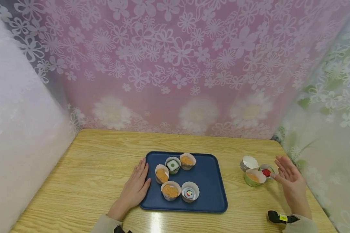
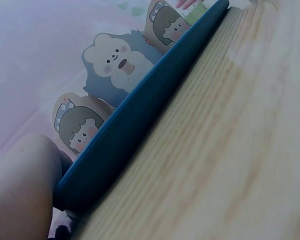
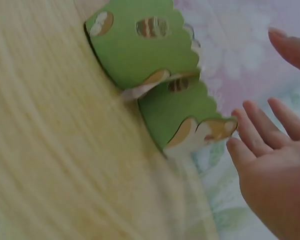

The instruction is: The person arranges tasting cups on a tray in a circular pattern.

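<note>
My left hand (image 1: pixel 135 186) rests against the left edge of a dark blue tray (image 1: pixel 207 181), its fingers straight. On the tray stand several paper baking cups: three hold orange-brown filling, one a white and green piece (image 1: pixel 172 165), and one a round decorated piece (image 1: pixel 189 193). My right hand (image 1: pixel 290 178) is beside a cluster of three cups on the right, its fingers extended. Nearest to it is a green cup with a red piece (image 1: pixel 266 172). In the right wrist view its fingertips are close to a green cup's printed side (image 3: pixel 182 117).
In the right-hand cluster, a pale cup (image 1: pixel 250 162) stands behind a green cup with orange filling (image 1: pixel 253 178). The wooden table (image 1: pixel 110 155) extends around the tray. Floral curtains (image 1: pixel 175 64) hang behind and at both sides.
</note>
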Demonstrator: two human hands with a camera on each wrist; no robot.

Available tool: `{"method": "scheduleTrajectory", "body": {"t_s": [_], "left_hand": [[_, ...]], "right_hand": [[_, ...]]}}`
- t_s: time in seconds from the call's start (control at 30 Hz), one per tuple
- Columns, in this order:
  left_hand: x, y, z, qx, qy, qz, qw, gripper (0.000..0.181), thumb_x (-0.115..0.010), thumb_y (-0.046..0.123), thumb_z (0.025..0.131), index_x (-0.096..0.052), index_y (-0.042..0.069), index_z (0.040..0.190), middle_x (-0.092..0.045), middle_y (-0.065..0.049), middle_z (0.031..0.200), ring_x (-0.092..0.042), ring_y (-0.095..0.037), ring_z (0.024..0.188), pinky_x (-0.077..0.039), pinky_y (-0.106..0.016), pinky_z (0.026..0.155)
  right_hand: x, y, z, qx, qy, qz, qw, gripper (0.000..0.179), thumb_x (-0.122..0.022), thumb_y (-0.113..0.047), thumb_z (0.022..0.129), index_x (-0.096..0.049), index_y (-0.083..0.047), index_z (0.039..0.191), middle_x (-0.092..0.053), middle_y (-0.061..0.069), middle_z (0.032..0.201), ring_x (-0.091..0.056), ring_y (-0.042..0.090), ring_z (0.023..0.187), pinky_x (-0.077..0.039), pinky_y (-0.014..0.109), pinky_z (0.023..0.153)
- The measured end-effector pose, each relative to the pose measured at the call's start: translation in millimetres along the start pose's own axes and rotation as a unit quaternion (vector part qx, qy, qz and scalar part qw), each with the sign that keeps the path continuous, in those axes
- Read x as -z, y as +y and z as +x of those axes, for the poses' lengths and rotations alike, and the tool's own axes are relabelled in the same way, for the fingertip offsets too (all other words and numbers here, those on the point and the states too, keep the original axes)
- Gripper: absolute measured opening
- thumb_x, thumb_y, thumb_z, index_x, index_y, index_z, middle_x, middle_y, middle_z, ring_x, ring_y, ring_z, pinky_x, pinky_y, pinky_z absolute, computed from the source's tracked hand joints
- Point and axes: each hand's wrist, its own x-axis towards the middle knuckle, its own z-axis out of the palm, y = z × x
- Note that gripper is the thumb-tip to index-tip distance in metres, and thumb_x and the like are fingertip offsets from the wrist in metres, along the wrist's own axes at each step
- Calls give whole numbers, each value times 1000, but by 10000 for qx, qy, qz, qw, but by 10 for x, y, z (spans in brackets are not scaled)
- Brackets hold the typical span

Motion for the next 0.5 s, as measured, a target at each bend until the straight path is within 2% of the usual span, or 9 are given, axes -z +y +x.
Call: {"method": "scheduleTrajectory", "body": {"t_s": [0.07, 0.13, 0.23, 0.33, 0.43, 0.5], "left_hand": [[-2, -3, 2, 11, -21, 3, 10000, 59, -48, 20, 105, -27, -9, 152, -14, -21, 163, -14, -35, 150, -16, -50, 121], [-2, -3, 2, 26, -41, 10, 10000, 59, -48, 20, 105, -27, -9, 152, -13, -20, 163, -13, -34, 150, -16, -50, 120], [0, -3, 2, 19, -31, 0, 10000, 59, -48, 20, 105, -27, -9, 152, -13, -20, 163, -13, -34, 150, -16, -50, 120], [1, -1, 5, -2, -13, -23, 10000, 59, -48, 20, 105, -28, -9, 152, -13, -20, 163, -13, -35, 150, -17, -50, 120], [1, 3, 10, -15, 4, -17, 10000, 59, -49, 19, 105, -28, -9, 151, -14, -20, 163, -14, -35, 150, -18, -52, 120], [-2, 5, 14, -25, 12, -24, 10000, 59, -49, 19, 104, -28, -9, 151, -14, -21, 163, -14, -35, 150, -18, -52, 119]], "right_hand": [[84, 38, -37, -33, -500, 503, 9975, 76, -28, 36, 86, -17, 7, 155, -37, 14, 156, -39, 19, 141, -30, 20, 113], [159, 82, -59, -69, -920, 769, 9928, 78, -22, 38, 84, -12, 9, 155, -33, 16, 158, -34, 20, 144, -30, 23, 114], [235, 139, -84, -79, -1213, 847, 9890, 79, -20, 40, 81, -4, 12, 154, -30, 17, 159, -30, 21, 146, -28, 24, 115], [267, 178, -89, -84, -1164, 715, 9906, 79, -23, 41, 81, 0, 15, 152, -31, 17, 159, -28, 19, 147, -27, 24, 115], [277, 214, -106, -253, -825, 309, 9958, 79, -30, 39, 83, -10, 11, 155, -39, 12, 155, -34, 14, 143, -41, 23, 107], [287, 246, -124, -444, -560, -8, 9974, 79, -36, 36, 85, -19, 5, 156, -44, 8, 152, -40, 11, 139, -45, 22, 101]]}}
